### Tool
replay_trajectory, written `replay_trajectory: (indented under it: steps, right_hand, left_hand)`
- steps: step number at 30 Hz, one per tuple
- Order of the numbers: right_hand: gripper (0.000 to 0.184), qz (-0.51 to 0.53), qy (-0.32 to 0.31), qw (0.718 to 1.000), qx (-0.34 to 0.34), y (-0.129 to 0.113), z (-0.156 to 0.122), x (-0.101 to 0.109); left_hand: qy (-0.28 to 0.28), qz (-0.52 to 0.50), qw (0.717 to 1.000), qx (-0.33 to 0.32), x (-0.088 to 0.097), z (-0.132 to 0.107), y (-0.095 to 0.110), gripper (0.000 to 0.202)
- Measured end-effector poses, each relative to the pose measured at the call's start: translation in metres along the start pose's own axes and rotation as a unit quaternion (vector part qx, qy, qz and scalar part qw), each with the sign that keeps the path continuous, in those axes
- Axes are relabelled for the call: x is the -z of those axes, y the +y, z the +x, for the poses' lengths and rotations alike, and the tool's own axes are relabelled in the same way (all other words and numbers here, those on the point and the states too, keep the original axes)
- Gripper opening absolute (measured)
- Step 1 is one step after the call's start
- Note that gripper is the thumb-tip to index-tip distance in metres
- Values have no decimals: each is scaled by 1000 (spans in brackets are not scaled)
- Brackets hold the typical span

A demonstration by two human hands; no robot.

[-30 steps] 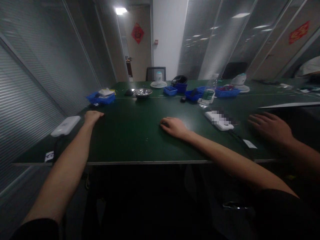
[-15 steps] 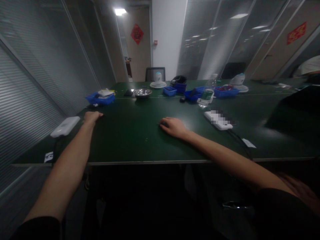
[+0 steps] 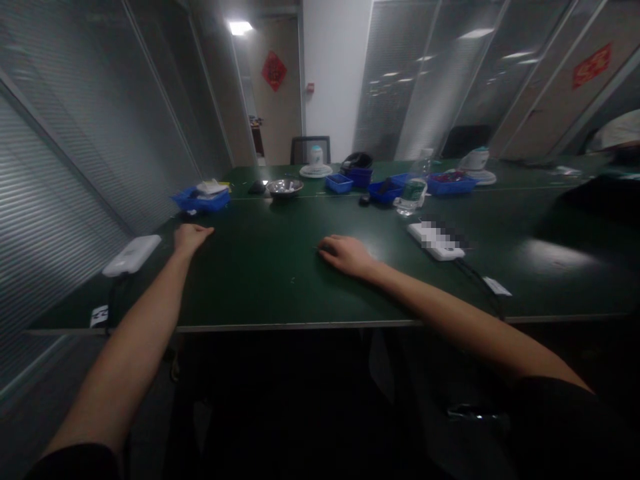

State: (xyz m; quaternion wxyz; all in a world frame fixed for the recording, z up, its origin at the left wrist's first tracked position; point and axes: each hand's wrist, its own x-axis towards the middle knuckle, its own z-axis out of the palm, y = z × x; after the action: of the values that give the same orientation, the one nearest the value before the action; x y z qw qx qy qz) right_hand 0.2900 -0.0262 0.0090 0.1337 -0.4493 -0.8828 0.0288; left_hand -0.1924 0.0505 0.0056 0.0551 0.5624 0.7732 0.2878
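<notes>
On the left of the dark green table (image 3: 250,287), my left hand (image 3: 190,239) is closed, thumb and fingers pressed together and pointing right. Anything between them is too small to make out. It is nearest to a blue tray (image 3: 200,200) and a white device with a cable (image 3: 133,255). My right hand (image 3: 347,255) rests on the tabletop near the middle, its fingers curled in. A small dark patch and a faint thin tip show at those fingers, but I cannot tell what they belong to.
A metal bowl (image 3: 285,188), several blue trays and a clear plastic bottle (image 3: 414,190) stand farther back. Another white device (image 3: 435,241), partly blurred out, lies right of my right hand with its cable. A person's pale sleeve (image 3: 620,130) shows at far right.
My left hand has shifted slightly right. My right hand has stayed in place. A dark shape at the right has drawn back, and another hand at lower right is gone from view.
</notes>
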Motion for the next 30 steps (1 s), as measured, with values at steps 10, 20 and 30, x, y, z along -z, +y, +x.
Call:
replay_trajectory:
  steps: [10, 20, 30]
  right_hand:
    - [36, 27, 9, 998, 55, -3, -2, 1]
    - [36, 38, -3, 994, 103, -6, -4, 1]
    - [34, 45, 20, 988, 145, -3, -2, -5]
  left_hand:
    - [-252, -138, 888, -361, -48, -62, 102, 32]
    - [-273, -216, 818, -458, -69, -111, 141, 28]
    - [-270, -218, 806, -480, -72, -113, 144, 27]
